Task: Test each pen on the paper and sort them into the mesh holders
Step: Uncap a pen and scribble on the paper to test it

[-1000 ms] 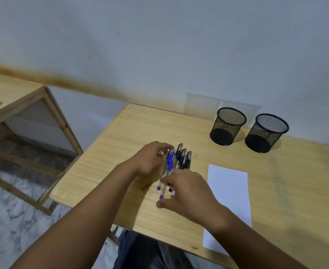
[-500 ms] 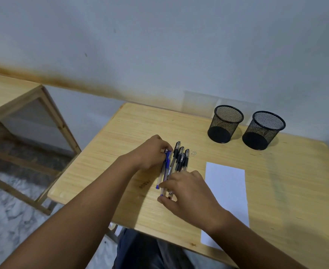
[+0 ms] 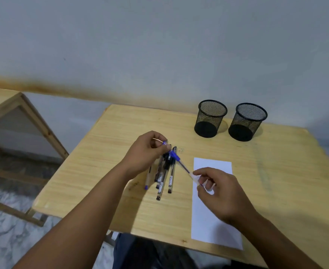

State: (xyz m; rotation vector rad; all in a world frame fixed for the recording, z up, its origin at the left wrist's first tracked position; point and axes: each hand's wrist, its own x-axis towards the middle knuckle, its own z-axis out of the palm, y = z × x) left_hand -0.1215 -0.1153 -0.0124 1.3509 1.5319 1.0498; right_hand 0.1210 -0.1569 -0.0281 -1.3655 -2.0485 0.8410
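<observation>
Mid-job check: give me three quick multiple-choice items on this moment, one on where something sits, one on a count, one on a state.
1. The paper lies
A. left of the pens
B. right of the loose pens
C. inside a holder

2. Mesh holders on the table:
A. one
B. two
C. three

3. The blue pen is
A. lying untouched
B. standing in a holder
C. gripped by both hands

Key: B, the sheet lies right of the pens. B, left holder and right holder. C, the left hand and right hand pinch its ends.
</observation>
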